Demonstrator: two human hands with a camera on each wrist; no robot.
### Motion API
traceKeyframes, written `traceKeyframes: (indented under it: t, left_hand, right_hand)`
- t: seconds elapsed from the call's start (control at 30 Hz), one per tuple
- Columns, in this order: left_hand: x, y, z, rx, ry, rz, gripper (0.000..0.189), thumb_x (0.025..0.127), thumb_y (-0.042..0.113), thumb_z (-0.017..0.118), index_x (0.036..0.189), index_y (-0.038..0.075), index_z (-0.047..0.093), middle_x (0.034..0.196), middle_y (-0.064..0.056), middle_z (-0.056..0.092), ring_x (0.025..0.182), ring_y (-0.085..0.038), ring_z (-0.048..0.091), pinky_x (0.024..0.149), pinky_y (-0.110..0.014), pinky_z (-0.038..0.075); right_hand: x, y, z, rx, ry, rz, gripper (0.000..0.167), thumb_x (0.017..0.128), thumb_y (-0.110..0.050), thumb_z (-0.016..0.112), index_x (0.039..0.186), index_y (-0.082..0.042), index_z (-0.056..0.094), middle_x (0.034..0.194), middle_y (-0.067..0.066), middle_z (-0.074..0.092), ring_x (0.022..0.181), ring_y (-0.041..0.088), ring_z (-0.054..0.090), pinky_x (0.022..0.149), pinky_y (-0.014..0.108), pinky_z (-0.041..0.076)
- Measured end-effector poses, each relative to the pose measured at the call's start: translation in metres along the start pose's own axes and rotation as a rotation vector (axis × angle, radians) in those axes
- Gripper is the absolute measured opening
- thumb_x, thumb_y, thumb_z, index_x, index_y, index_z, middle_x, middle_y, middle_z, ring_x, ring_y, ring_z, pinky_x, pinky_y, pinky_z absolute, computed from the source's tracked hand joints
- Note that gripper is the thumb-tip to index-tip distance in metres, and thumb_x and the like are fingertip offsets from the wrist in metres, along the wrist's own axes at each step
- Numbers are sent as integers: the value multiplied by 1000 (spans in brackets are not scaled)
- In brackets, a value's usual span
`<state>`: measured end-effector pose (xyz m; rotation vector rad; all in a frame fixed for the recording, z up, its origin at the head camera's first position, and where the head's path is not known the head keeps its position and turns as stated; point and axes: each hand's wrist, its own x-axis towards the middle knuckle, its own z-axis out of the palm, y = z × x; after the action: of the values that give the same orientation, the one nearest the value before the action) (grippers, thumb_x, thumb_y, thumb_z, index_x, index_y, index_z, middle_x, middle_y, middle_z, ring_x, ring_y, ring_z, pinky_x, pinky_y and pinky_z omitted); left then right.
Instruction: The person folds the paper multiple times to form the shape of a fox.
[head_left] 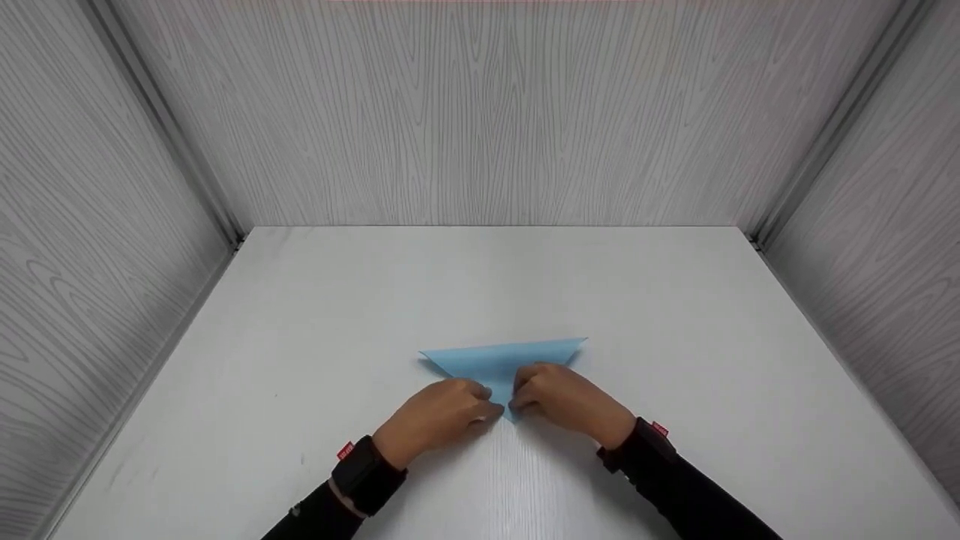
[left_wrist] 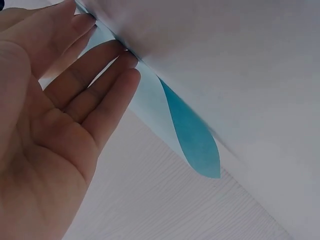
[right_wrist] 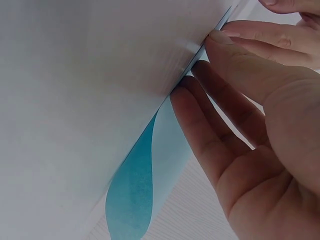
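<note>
A blue sheet of paper [head_left: 491, 364] lies doubled over into a triangle, its long curved fold on the far side and its point toward me. My left hand [head_left: 442, 416] holds the left side of that point between thumb and fingers. From the right, my right hand [head_left: 562, 397] pinches the same corner, fingertips close to the left hand's. In the left wrist view, the paper's end [left_wrist: 197, 135] curls in an uncreased loop beyond the fingers. A similar open loop of paper [right_wrist: 132, 185] shows in the right wrist view.
The white tabletop [head_left: 300, 300] carries faint marks at the left. Grey wood-grain panels stand around it: a back wall [head_left: 480, 112], a left wall [head_left: 90, 262] and a right wall [head_left: 885, 225]. Dark bands [head_left: 367, 476] circle both wrists.
</note>
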<state>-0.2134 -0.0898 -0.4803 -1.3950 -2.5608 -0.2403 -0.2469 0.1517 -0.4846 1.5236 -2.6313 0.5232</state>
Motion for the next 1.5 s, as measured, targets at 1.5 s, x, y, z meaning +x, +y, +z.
traceKeyframes:
  t: [1.5]
  left_hand:
    - [0,9,1,62,-101,-96,20,100,13,68,115,18,81,103,-4,76,90,-13,68,81,-26,57]
  right_hand:
    - [22,24,0,-331,-109,155,47,103,-26,60,146,-5,57,149,16,55,132,37,56,107,54,47]
